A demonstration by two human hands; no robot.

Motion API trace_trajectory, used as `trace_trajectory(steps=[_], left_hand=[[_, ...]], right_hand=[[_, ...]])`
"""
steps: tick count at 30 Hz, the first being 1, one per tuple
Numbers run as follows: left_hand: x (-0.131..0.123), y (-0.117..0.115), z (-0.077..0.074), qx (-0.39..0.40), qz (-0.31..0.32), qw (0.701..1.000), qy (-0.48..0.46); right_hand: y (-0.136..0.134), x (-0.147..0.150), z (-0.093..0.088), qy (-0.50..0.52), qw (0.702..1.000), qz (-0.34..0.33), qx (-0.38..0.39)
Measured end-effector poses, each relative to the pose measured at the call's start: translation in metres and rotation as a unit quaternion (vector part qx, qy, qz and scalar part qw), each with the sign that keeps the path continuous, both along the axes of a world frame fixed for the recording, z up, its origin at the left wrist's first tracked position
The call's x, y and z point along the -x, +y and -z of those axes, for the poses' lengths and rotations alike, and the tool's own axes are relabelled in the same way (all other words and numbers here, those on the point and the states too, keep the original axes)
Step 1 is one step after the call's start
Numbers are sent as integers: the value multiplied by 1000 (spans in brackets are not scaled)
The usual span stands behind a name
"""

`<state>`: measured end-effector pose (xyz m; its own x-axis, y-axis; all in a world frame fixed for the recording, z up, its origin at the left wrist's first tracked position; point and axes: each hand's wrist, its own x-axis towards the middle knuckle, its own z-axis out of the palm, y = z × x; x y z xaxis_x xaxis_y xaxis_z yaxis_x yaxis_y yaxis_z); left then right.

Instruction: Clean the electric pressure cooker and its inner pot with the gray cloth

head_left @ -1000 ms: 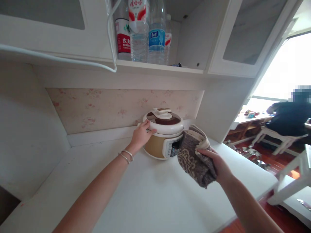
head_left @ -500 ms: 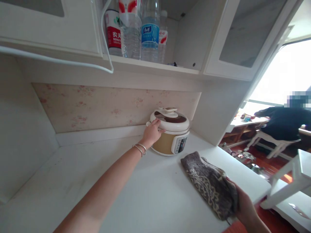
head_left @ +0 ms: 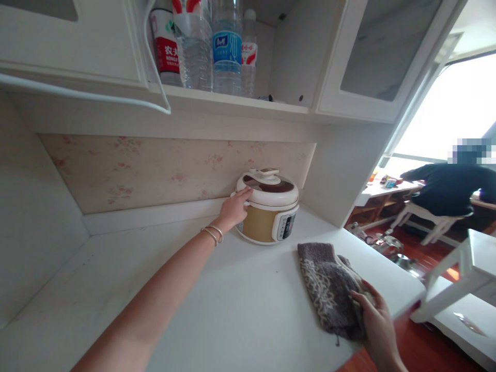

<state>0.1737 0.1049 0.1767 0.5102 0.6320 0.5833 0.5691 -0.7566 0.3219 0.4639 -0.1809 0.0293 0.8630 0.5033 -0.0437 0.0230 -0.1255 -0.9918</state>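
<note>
Centre of frame: round electric cooker with a matt tan body and a glossy white plastic lid inset with a brown disc and a flat white handle. Stands at the far right corner of the smooth white countertop, just beside the pale floral backsplash. Carries a small rectangular control panel on its front right.

Just left of centre: left hand. Touches the left rim of the cooker's lid, fingers pressed together and curved along the edge. Wears two thin silver bangles at the wrist.

Lower right: right hand. Lies palm-down on the near end of the grey-brown woven cloth, fingers slightly spread and flat on the fabric, gripping nothing. Cloth: soft, thick, folded into a long strip with a pale scrolled pattern. Rests flat on the countertop near its right edge, apart from the cooker.

Upper centre: clear ribbed plastic water bottles with red and blue labels. Stand upright and close together on an open white shelf.

Upper left: thin white cable. Runs along the cabinet's underside.

Upper right: white cabinet door with a frosted grey pane.

Far right: seated person in dark clothing at a table by a bright window.
</note>
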Motion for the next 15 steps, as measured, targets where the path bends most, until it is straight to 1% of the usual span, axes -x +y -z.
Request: trace_trajectory(steps=[1, 3, 5, 7, 11, 15], left_hand=[[0, 0, 0, 0, 4, 1000, 1], [1, -1, -1, 1, 12, 1000, 7], [3, -2, -2, -3, 14, 1000, 13], [3, -3, -3, -7, 12, 1000, 18], [4, -6, -4, -10, 12, 999, 29], [5, -8, 2, -15, 4, 1000, 15]], right_hand=[[2, 3, 3, -68, 997, 14, 30], [4, 9, 9, -198, 978, 34, 65], [5, 13, 13, -268, 960, 36, 68], [6, 14, 15, -286, 955, 34, 68], [7, 12, 15, -290, 954, 21, 69], [7, 12, 15, -278, 957, 21, 75]])
